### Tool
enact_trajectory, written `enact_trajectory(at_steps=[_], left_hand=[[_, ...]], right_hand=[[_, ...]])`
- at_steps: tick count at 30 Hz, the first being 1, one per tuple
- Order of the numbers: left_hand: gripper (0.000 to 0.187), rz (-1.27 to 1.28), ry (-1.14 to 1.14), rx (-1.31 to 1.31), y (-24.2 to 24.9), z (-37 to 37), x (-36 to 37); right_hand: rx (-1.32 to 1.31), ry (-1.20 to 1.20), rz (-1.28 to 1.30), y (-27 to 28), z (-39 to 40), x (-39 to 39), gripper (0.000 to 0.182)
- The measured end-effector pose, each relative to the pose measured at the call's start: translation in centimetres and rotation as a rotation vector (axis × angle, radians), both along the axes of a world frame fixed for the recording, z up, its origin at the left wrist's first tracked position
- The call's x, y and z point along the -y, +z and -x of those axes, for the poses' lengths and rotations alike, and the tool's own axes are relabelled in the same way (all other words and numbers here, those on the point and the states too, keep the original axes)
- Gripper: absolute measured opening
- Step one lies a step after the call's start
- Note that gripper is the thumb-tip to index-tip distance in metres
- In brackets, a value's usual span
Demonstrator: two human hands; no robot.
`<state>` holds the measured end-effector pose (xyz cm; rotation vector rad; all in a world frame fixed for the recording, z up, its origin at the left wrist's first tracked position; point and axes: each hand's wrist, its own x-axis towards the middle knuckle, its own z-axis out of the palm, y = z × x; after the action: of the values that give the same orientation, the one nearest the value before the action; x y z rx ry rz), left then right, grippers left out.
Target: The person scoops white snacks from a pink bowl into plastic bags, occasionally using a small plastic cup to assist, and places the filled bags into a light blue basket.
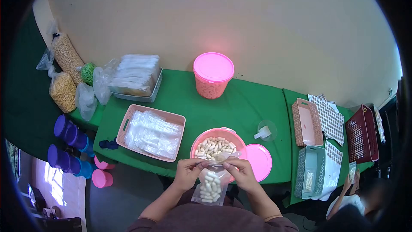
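Note:
My left hand (189, 172) and my right hand (241, 174) pinch the top edge of a clear plastic pouch (210, 187) between them. Pale, capsule-shaped pieces fill its lower part, and it hangs in front of my body. Just beyond my hands stands a pink tub (219, 134) holding many of the same pale pieces (213, 147); my fingers hide part of its near rim. A round pink lid (258, 162) lies to the right of the tub, near my right hand.
A pink basket (182, 133) of clear pouches is at left, with a lidded pink tub (209, 87) behind. A white scoop (262, 132) lies in a clear dish. Baskets and sticker sheets (330, 118) stand at right, where another person (349, 202) holds a pouch.

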<state>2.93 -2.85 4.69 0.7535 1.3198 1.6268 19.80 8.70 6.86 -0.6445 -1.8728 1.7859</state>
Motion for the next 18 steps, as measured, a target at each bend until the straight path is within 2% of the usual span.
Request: enact_trajectory(at_steps=[1,2,3,5,7,9,11,13,14,16,17,18], left_hand=[[0.020,0.027,-0.094,-0.117,0.3,0.3,0.1],[0.023,0.053,-0.185,-0.232,0.5,0.6,0.2],[0.023,0.055,-0.176,-0.230,0.5,1.0,0.1],[0.030,-0.049,0.024,-0.455,0.1,2.1,-0.2],[0.030,0.067,0.211,-0.426,-0.8,5.0,-0.4],[0.025,0.167,0.367,-0.603,-4.8,8.8,-0.4],[0.020,0.333,0.429,-0.818,-8.7,11.4,0.5],[0.021,0.425,0.453,-1.080,-11.7,12.7,1.3],[0.021,0.426,0.453,-1.079,-13.4,13.0,1.5],[0.022,0.597,0.502,-1.228,-16.0,13.0,1.6],[0.022,0.597,0.497,-1.226,-16.0,13.0,1.4],[0.024,0.587,0.518,-1.243,-15.8,12.9,1.1]], right_hand=[[0.002,0.001,0.003,0.3,-0.6,-0.2,0.017],[0.041,-0.007,-0.172,0.8,-1.3,-0.5,0.017],[0.078,-0.009,-0.349,1.3,-2.1,-1.0,0.018],[-0.062,-0.331,-0.359,1.6,-4.8,-2.7,0.019],[0.049,-0.770,-0.531,2.3,-9.5,-6.2,0.024],[0.018,-1.203,-0.559,0.8,-16.3,-10.3,0.029],[0.138,-1.449,-0.670,0.8,-21.3,-11.6,0.032],[0.517,-1.653,-0.758,-0.2,-25.0,-11.9,0.034],[0.518,-1.652,-0.759,-1.1,-26.7,-12.1,0.034],[0.829,-1.777,-1.086,-4.1,-30.0,-12.8,0.034],[0.834,-1.778,-1.087,-7.0,-32.7,-13.7,0.034],[0.922,-1.731,-0.944,-10.7,-35.9,-14.7,0.034]])
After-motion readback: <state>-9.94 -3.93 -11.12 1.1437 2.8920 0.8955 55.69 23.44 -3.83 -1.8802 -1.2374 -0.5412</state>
